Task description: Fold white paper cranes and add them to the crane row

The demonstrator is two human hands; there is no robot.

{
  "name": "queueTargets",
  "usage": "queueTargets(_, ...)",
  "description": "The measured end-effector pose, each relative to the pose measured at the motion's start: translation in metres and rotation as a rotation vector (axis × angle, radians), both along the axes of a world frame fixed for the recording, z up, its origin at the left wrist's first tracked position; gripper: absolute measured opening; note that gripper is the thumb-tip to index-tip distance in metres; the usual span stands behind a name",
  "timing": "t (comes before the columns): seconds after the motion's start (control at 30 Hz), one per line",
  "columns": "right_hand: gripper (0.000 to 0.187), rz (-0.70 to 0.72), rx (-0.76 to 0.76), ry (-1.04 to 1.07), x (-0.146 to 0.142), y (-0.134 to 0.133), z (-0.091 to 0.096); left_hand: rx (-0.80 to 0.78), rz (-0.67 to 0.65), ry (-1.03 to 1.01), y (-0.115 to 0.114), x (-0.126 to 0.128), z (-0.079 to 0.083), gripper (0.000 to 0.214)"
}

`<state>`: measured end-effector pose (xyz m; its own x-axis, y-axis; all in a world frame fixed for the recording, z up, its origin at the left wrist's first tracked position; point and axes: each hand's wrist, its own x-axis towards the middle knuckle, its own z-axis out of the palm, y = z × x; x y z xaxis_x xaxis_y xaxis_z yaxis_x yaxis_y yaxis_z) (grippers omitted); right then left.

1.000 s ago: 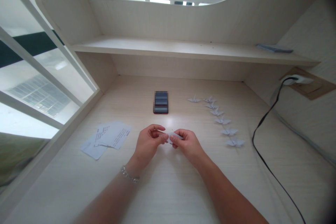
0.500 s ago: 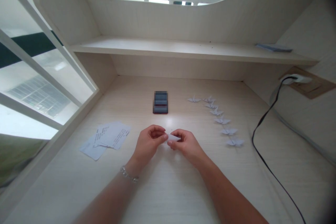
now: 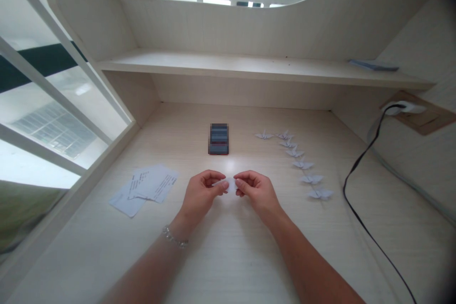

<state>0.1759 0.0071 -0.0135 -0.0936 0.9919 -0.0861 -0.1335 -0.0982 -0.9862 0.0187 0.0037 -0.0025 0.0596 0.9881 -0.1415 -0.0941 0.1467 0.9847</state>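
Note:
A small folded piece of white paper [image 3: 231, 185] is held just above the desk, between my two hands. My left hand [image 3: 205, 189] pinches its left side between thumb and fingers; a bracelet circles that wrist. From the other side, my right hand [image 3: 255, 190] closes thumb and fingertips on the paper's right edge. Fingers partly cover the paper, so its full shape is hidden. Several folded paper cranes [image 3: 302, 165] stand in a curved row to the right of my right hand. Beyond my hands lies a phone [image 3: 218, 139], its screen blurred.
Sheets of white paper with printed lines [image 3: 153, 184] overlap on the left of the desk [image 3: 221, 266]. A black cable [image 3: 351, 209] runs down the right side from a wall socket [image 3: 423, 111]. Above the back spans a shelf [image 3: 228, 64], with a flat bluish item [image 3: 374, 65] on it.
My right hand has shifted its grip, its thumb moving right and up to the paper's right edge. The paper's point no longer juts to the right. My left hand stays nearly still.

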Motion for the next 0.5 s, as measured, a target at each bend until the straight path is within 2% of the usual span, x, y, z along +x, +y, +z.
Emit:
queueTargets(0.3,0.023,-0.012,0.097,-0.110,0.0011,-0.0023,0.0032,0.068,-0.006,0.009,-0.0001,-0.0009,0.0001,0.023)
queueTargets(0.5,0.024,-0.054,0.108,-0.141,-0.0016,-0.0051,0.0062,0.070,0.005,-0.007,-0.0009,0.0000,0.0018,0.027)
